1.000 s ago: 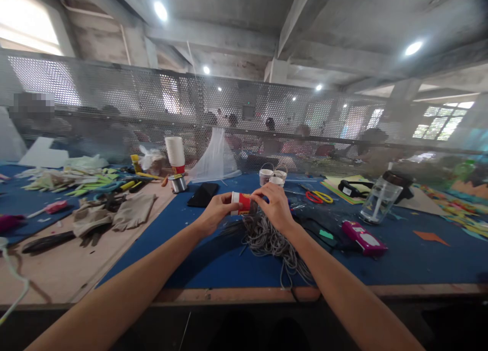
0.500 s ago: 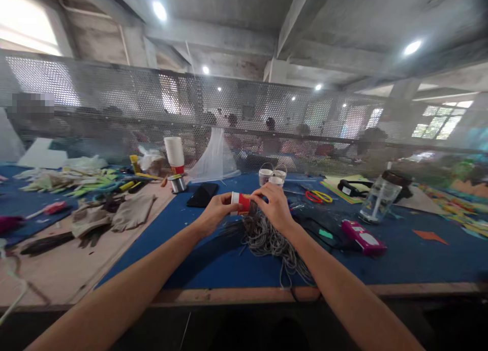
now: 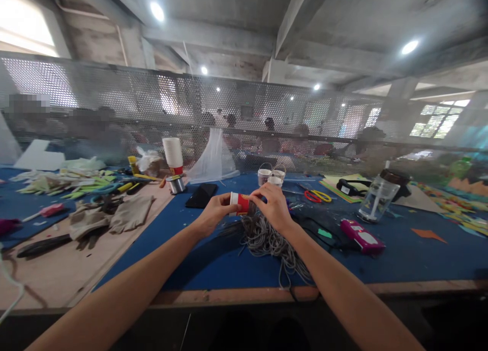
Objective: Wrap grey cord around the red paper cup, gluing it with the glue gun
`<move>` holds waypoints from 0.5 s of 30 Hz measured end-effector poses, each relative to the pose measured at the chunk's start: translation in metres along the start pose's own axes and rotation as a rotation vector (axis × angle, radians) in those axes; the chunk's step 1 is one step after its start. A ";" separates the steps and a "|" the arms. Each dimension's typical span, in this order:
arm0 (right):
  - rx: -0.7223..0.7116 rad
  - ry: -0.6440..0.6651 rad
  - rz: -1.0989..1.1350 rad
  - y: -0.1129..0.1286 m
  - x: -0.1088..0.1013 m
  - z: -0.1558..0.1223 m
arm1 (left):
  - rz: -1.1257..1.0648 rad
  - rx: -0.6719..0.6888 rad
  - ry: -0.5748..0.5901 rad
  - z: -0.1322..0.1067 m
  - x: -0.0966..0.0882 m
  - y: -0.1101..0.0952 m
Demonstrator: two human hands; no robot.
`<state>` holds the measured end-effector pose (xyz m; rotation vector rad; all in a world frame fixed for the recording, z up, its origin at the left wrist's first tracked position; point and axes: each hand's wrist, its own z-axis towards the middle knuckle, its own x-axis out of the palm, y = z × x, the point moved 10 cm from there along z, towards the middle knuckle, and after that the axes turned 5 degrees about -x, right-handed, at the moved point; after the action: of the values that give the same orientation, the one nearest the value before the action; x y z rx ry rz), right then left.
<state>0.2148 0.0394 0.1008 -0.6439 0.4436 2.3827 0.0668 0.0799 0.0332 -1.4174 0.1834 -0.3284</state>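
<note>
A small red and white paper cup [image 3: 241, 203] lies sideways in my left hand [image 3: 214, 212], its pale end to the left. The thumb and fingers of that hand close round it. My right hand [image 3: 273, 204] pinches at the red end of the cup; what sits between its fingertips is too small to make out. Directly beneath the hands is a tangled heap of grey cord [image 3: 267, 239] on the blue table top [image 3: 183, 275]. Just behind my right hand stand several small white cups with thin handles [image 3: 265, 176].
Left: black phone [image 3: 202, 195], spool [image 3: 176, 185], stacked paper cups [image 3: 173, 153], work gloves [image 3: 131, 214], cutters. Right: red-and-yellow scissors [image 3: 317, 196], magenta device [image 3: 362, 236] with black cable, clear bottle [image 3: 378, 196], coloured sheets. A perforated metal screen [image 3: 236, 102] stands behind; people sit beyond it.
Both hands stay almost in place on the cup, with only slight finger movement. The whole view has shifted a little.
</note>
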 end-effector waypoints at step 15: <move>0.012 0.015 0.003 0.000 0.000 0.001 | 0.032 0.011 -0.004 -0.001 0.001 -0.003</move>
<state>0.2146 0.0400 0.1013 -0.6566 0.4653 2.3774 0.0673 0.0787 0.0361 -1.4023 0.2011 -0.2998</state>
